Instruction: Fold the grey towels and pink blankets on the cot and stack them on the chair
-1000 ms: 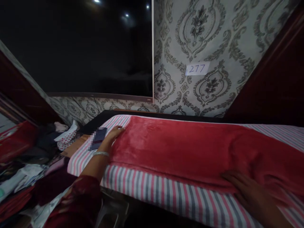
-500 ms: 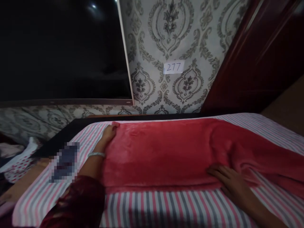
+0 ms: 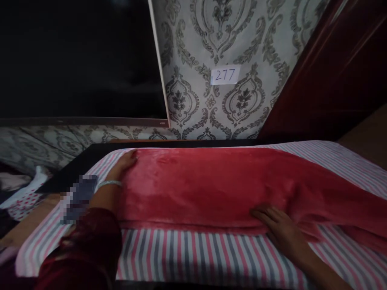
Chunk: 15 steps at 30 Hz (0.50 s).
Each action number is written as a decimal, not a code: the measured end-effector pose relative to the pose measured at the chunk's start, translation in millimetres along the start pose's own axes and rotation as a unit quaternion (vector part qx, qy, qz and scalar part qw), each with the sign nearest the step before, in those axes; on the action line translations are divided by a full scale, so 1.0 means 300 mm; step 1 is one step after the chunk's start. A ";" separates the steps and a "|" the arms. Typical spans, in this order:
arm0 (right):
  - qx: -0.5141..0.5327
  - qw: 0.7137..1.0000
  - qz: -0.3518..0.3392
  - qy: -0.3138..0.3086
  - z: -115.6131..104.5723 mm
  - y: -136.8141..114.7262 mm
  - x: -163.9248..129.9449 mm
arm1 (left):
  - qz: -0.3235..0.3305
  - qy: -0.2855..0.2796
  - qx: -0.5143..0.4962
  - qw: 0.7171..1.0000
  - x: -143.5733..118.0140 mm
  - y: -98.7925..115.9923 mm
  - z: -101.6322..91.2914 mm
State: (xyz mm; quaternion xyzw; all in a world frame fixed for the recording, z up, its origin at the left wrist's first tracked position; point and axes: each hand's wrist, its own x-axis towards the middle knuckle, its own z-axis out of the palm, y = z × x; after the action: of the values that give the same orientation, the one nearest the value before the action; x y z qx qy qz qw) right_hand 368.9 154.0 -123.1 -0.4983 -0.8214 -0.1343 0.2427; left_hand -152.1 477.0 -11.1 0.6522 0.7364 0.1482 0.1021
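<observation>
A red plush cloth [image 3: 193, 185] lies folded in layers and spread wide, smooth at the left and rumpled at the right. At its far left corner, my left hand [image 3: 128, 159] is closed on the cloth's edge; the fingertips are partly hidden. My right hand [image 3: 279, 227] rests on the near edge, right of the middle, its fingers stretched out over the fabric. Beneath the cloth is a pink, grey and white striped sheet [image 3: 181, 253], covering the surface.
A dark, pixelated flat object [image 3: 80, 199] lies on the sheet beside my left forearm. Behind stand a large black screen [image 3: 81, 60] and a patterned wall with a paper marked 277 [image 3: 225, 75]. Dotted cloth [image 3: 26, 201] is at far left, a dark red panel [image 3: 329, 80] at right.
My left hand has moved left with the cloth's corner, and the cloth's left side reaches further left. My right hand has shifted slightly left. The view has tilted a little.
</observation>
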 end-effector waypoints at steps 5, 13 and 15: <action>0.018 1.000 -0.004 0.014 0.029 0.027 -0.056 | -0.087 -0.050 -0.100 0.990 -0.129 -0.081 -0.011; 0.047 0.999 -0.012 0.000 0.083 0.073 -0.100 | -0.120 0.001 -0.122 0.985 -0.506 -0.252 -0.007; 0.052 0.999 -0.005 -0.008 0.091 0.078 -0.097 | -0.101 0.044 -0.136 0.985 -0.595 -0.293 -0.015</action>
State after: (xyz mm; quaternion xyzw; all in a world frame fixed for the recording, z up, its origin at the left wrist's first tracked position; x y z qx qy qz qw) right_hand 393.7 155.7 -162.2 -0.4823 -0.8315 -0.0889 0.2609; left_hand -212.3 290.7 -45.5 0.5472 0.7753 0.2647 0.1714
